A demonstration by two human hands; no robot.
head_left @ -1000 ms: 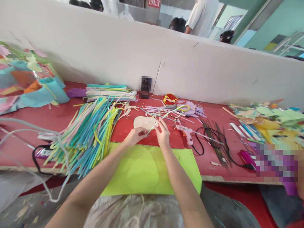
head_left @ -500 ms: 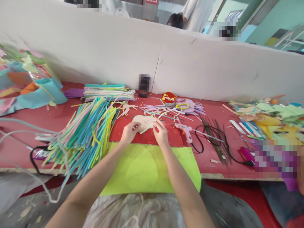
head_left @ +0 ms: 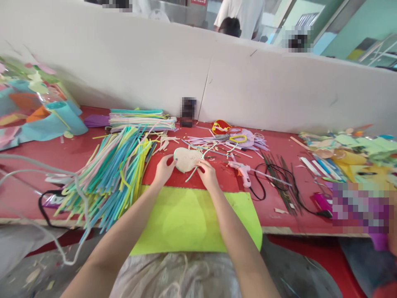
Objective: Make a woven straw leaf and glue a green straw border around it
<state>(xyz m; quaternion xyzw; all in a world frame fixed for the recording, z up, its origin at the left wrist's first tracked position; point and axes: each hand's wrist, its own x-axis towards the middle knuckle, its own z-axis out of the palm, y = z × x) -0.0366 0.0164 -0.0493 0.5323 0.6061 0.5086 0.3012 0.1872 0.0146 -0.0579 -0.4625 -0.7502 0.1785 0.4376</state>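
well, the heart-shaped piece point(head_left: 186, 159) looks cream, ribbed, partly green-edged.

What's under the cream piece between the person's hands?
Beneath the cream piece, the red mat shows past its lower edge. The patch of mat directly behind the piece is covered, and its underside faces away, so neither can be seen.

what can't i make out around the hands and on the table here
All in the head view:
Underside of the pale cream, heart-like flat piece: turned away from the camera.
Part of the thin mint-green strip at the right hand: covered by fingers.
Dark upright rectangular object by the white wall: blurred by pixelation.
Rest of the multicoloured sheet heap: cut off by the left edge.
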